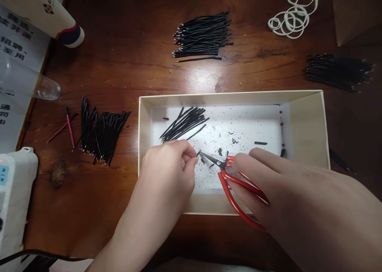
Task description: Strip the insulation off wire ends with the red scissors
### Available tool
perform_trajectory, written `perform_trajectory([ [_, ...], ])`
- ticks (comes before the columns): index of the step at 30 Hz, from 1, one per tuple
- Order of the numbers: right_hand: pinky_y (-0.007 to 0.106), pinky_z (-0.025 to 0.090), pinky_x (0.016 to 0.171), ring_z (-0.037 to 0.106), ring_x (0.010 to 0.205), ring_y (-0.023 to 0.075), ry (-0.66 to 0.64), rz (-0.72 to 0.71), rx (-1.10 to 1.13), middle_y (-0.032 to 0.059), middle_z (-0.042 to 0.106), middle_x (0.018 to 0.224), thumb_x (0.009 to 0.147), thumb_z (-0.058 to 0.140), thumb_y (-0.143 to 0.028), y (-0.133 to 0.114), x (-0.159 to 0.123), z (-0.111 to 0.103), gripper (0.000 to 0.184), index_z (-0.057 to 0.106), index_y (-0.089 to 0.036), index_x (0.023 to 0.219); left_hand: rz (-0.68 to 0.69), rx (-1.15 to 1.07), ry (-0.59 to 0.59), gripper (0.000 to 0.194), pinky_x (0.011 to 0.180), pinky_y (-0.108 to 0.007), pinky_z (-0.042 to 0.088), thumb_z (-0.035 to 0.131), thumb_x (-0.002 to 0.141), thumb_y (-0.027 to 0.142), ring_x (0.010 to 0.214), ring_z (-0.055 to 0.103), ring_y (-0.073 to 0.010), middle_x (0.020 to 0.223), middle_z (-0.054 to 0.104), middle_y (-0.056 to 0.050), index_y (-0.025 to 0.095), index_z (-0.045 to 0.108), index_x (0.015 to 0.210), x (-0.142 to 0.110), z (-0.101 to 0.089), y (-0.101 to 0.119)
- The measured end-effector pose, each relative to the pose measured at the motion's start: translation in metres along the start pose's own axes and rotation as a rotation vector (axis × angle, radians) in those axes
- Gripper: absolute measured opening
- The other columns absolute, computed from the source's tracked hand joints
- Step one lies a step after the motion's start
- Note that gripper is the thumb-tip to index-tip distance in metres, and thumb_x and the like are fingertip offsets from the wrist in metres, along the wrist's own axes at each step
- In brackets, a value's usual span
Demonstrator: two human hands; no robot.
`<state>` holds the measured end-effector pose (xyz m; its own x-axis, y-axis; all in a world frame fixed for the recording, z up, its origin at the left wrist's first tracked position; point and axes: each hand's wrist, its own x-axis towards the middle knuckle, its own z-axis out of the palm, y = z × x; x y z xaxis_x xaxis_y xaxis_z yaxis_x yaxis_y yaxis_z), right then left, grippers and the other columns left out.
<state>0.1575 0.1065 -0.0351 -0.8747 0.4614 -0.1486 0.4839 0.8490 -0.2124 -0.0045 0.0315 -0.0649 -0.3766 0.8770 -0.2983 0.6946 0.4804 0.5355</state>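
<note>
Over the open cardboard box (310, 129), my left hand (171, 164) pinches a short black wire (199, 153), most of it hidden by the fingers. My right hand (277, 180) is wrapped round the red handles of a pair of scissors (221, 164). The dark blades point left, their tips at the wire's end near my left fingertips. Beyond my left hand, a loose bundle of black wires (186, 123) lies in the box. Tiny dark clippings and a few larger black scraps (234, 141) are scattered over the white box floor.
On the wooden table, bundles of black wires lie at the back (203, 35), left (103, 135) and right (338, 71). Two pink-and-black wires (69, 125) lie at left. White rubber bands (295, 17), a paper cup (56, 17), a clear plastic tube (44, 87) and a white power strip (19, 184) surround the box.
</note>
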Motion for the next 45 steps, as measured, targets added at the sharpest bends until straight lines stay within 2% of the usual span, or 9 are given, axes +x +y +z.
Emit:
perform_trajectory([
  [9,0.029,0.014,0.043,0.037,0.042,0.0153,0.049,0.003,-0.016,-0.0029,0.042,0.057,0.054,0.046,-0.006,-0.001,-0.002,0.006,0.027,0.036,-0.025,0.07,0.004,0.01,0.001,0.018,0.041,-0.025,0.031,0.063,0.07,0.007,0.041,0.053,-0.0134,0.047,0.061,0.003,0.021,0.065,0.059,0.001,-0.001,-0.001],
  [15,0.026,0.02,0.04,0.038,0.04,0.0116,-0.04,0.063,0.052,-0.0025,0.05,0.057,0.063,0.052,-0.004,0.004,0.003,0.001,0.024,0.041,-0.024,0.069,0.009,0.011,0.001,0.019,0.043,-0.024,0.033,0.062,0.07,0.005,0.042,0.053,-0.0128,0.047,0.06,0.004,0.021,0.065,0.06,0.001,0.0,0.0],
  [18,0.024,0.023,0.038,0.035,0.037,0.0103,0.08,0.224,0.104,-0.0055,0.046,0.048,0.079,0.059,-0.015,0.018,0.0,-0.004,0.024,0.041,-0.024,0.067,0.021,0.025,0.006,0.018,0.046,-0.024,0.037,0.065,0.072,0.005,0.046,0.055,-0.0133,0.051,0.063,0.004,0.02,0.066,0.062,0.0,-0.001,0.001],
  [19,0.023,0.029,0.039,0.043,0.039,0.0112,0.115,0.303,0.138,-0.0054,0.052,0.051,0.083,0.062,-0.022,0.024,-0.003,-0.004,0.016,0.049,-0.025,0.073,0.044,0.029,0.021,0.017,0.048,-0.024,0.039,0.066,0.073,0.005,0.05,0.058,-0.0141,0.055,0.065,0.003,0.02,0.066,0.063,-0.001,-0.002,0.001],
  [21,0.024,0.038,0.044,0.052,0.046,0.012,0.231,0.331,0.265,-0.0036,0.063,0.065,0.086,0.063,-0.031,0.033,-0.008,-0.003,0.007,0.059,-0.026,0.089,0.122,0.027,0.07,0.015,0.054,-0.024,0.044,0.068,0.075,0.006,0.061,0.063,-0.0155,0.064,0.069,0.002,0.02,0.065,0.068,-0.004,-0.005,0.002],
  [27,0.027,0.044,0.05,0.059,0.058,0.015,0.247,0.316,0.536,-0.0012,0.066,0.077,0.084,0.062,-0.025,0.037,-0.014,0.002,0.011,0.059,-0.028,0.094,0.239,-0.057,0.194,0.012,0.06,-0.016,0.048,0.06,0.087,0.008,0.063,0.065,-0.0083,0.073,0.07,0.005,0.019,0.061,0.085,-0.015,-0.023,-0.001],
  [31,0.03,0.049,0.061,0.058,0.067,0.0172,0.176,0.266,0.68,0.0001,0.064,0.082,0.08,0.067,-0.034,0.028,-0.007,-0.001,0.016,0.058,-0.026,0.091,0.291,-0.02,0.304,0.01,0.067,-0.017,0.05,0.062,0.089,0.01,0.069,0.066,-0.0085,0.082,0.074,0.003,0.018,0.067,0.091,-0.015,-0.027,-0.007],
  [39,0.021,0.041,0.052,0.046,0.057,0.0107,-0.253,0.345,1.184,-0.0045,0.05,0.062,0.082,0.069,-0.033,0.016,0.003,-0.005,0.024,0.053,-0.021,0.068,0.373,-0.034,0.348,0.015,0.073,-0.021,0.049,0.06,0.09,0.004,0.073,0.065,-0.0102,0.08,0.073,0.001,0.017,0.066,0.085,-0.013,-0.024,-0.008],
  [45,0.023,0.05,0.062,0.062,0.07,0.0133,0.107,0.479,1.363,-0.0012,0.067,0.08,0.073,0.079,-0.028,0.004,0.009,0.004,0.022,0.058,-0.022,0.077,0.51,-0.05,0.313,0.023,0.08,-0.032,0.047,0.055,0.09,0.0,0.081,0.061,-0.0159,0.078,0.073,0.0,0.019,0.066,0.085,-0.02,-0.028,-0.002],
])
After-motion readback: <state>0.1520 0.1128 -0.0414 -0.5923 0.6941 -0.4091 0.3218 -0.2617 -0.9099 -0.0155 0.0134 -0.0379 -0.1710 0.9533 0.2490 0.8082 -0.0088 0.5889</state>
